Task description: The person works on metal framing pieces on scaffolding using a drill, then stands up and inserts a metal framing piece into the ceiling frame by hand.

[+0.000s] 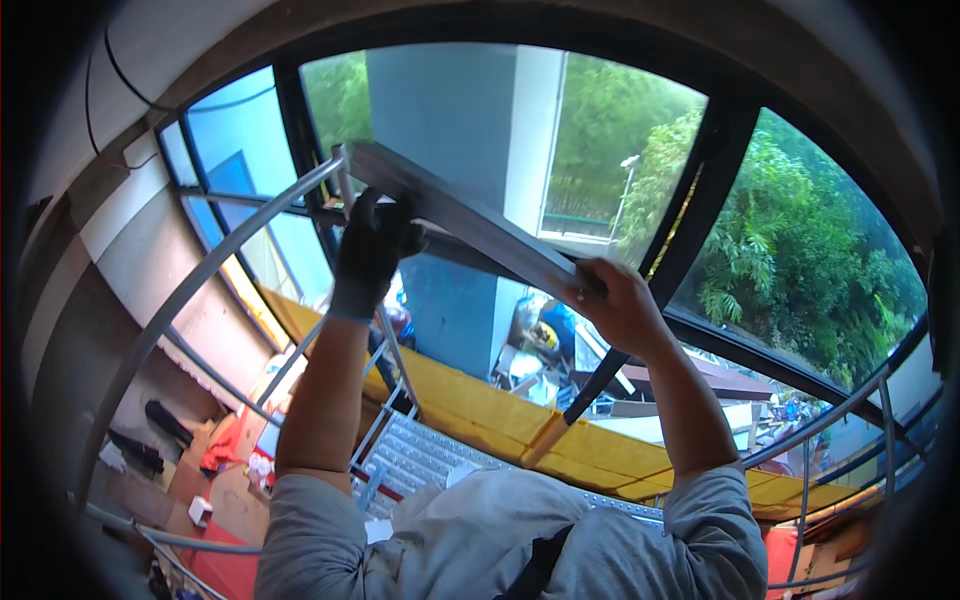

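A long grey metal bar [490, 222] slants across the middle of the view, raised in front of the window. Its far left end lies beside the top of a scaffold rail. My left hand [372, 262], in a dark glove, grips the bar toward that end, with its fingers closed against the lower side. At the near right end my right hand [622, 308], bare, is wrapped round the bar. A small dark patch shows by its fingers, and I cannot make out what it is.
Curved scaffold rails [215, 250] rise on the left, with more rails [850, 402] at the right. Below is a perforated metal platform [420, 450]. A yellow ledge [480, 412] runs under the dark window frame [705, 190]. Boards and red items lie lower left.
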A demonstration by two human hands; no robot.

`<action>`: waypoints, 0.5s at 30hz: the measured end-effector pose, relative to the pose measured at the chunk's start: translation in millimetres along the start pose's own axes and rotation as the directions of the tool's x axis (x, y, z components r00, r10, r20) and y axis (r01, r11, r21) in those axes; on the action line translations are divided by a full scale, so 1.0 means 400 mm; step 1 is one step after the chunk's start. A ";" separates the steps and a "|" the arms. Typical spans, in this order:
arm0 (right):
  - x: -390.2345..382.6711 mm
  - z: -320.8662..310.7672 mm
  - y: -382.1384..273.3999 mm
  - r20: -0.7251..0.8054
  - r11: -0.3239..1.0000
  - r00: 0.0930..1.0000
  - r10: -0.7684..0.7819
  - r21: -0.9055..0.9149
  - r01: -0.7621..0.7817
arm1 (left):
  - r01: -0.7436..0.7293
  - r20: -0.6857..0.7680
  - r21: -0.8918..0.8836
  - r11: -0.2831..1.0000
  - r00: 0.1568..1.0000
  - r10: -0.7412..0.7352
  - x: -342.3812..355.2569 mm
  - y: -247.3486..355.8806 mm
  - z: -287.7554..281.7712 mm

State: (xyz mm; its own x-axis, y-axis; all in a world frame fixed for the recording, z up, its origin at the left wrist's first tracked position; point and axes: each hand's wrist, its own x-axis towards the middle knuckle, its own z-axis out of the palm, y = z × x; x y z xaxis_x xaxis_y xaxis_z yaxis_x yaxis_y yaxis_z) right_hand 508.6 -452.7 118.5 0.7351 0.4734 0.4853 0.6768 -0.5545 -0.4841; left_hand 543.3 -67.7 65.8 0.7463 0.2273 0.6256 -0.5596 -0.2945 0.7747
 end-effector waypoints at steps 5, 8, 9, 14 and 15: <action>-0.106 0.164 0.196 0.160 0.988 0.976 0.149 0.008 -0.152 | -0.250 -0.043 0.653 0.715 0.930 0.365 -0.210 -0.032 0.069; -0.163 0.227 0.242 0.243 0.974 0.948 0.205 0.048 -0.223 | -0.285 0.201 0.847 0.449 0.953 0.226 -0.283 -0.042 0.082; -0.183 0.244 0.254 0.294 0.963 0.926 0.236 0.057 -0.263 | -0.346 0.290 0.857 0.381 0.936 0.198 -0.304 -0.040 0.098; -0.260 0.276 0.280 0.513 0.923 0.806 0.295 0.067 -0.380 | -0.666 0.630 0.700 0.256 0.745 0.218 -0.385 -0.176 0.184; -0.272 0.262 0.289 0.558 0.922 0.768 0.315 0.013 -0.387 | -0.649 0.677 0.649 0.398 0.731 0.087 -0.401 -0.208 0.195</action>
State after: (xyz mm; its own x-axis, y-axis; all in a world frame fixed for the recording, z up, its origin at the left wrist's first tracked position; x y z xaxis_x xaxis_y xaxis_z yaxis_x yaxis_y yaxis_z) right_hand 511.3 -496.5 -66.7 0.7999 0.5707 -0.1856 0.3401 -0.6859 -0.6433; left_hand 498.4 -152.2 -106.1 0.7403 -0.4883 0.4621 -0.4733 -0.8667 -0.1576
